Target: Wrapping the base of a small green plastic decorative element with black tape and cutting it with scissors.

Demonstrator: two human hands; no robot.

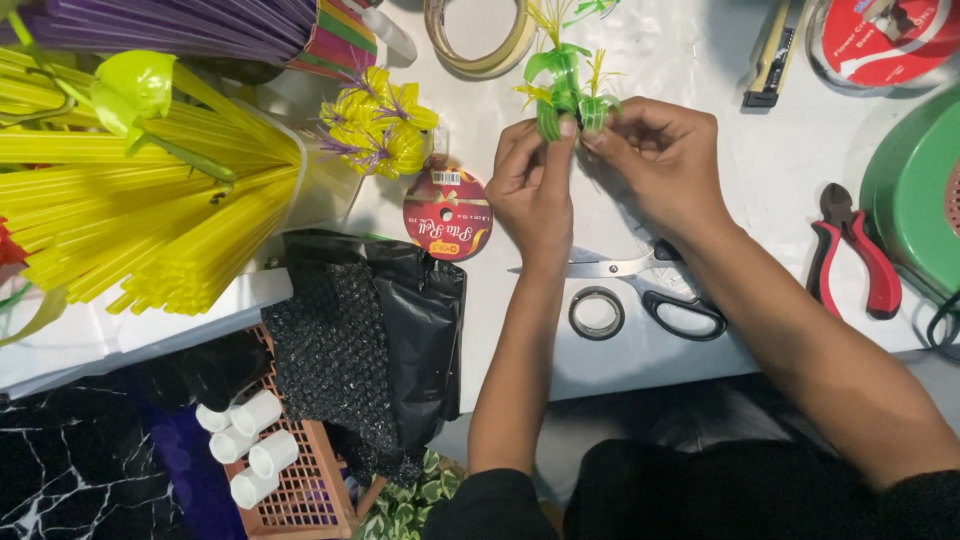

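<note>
Two bare hands meet over a white table. The left hand and the right hand both pinch a small green flower made of plastic strips, with thin yellow bits sticking out of it. The fingers of both hands are closed tight on the bottom of the flower, and the thumbs are side by side. The flower stands up above the fingers, near the far side of the table.

Under the arms lie scissors with black handles, and just beside them a small roll of dark tape. Red pliers lie to the right, near a green round thing. A big roll of clear tape sits just left of the flower.

To the left there is a bunch of yellow flowers with purple middles, and next to it a big pile of yellow straws. A round red ribbon card lies just left of the left hand. A black plastic bag hangs off the table edge over an orange basket with white tubes
</note>
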